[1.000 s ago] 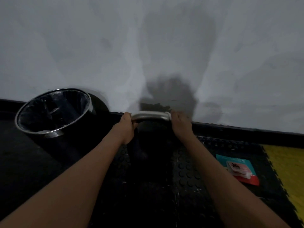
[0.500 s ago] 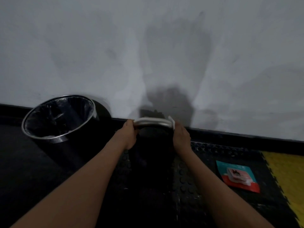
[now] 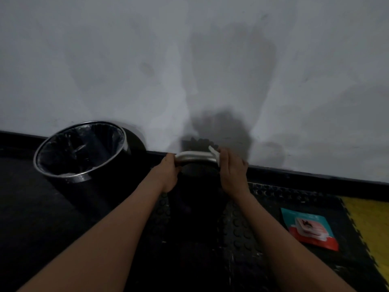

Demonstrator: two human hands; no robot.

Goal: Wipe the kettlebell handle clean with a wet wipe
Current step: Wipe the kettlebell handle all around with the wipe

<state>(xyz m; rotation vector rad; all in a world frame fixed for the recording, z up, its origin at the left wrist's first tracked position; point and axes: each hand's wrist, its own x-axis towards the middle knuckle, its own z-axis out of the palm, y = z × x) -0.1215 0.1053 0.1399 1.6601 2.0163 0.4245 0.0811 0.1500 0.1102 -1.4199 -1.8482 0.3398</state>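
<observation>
Two hands (image 3: 168,172) (image 3: 232,169) on kettlebell handle (image 3: 194,156), lined bin (image 3: 81,151) left, wipes pack (image 3: 309,228) right.

The black round kettlebell body (image 3: 197,186) merges into the dark studded floor mat (image 3: 242,239); the right hand (image 3: 232,168) hides most of the white wet wipe (image 3: 213,151).

Head view: looks forward and down from above, close over both forearms.
Facing: wall (image 3: 189,60) fills upper frame, floor mat (image 3: 242,228) below.
</observation>
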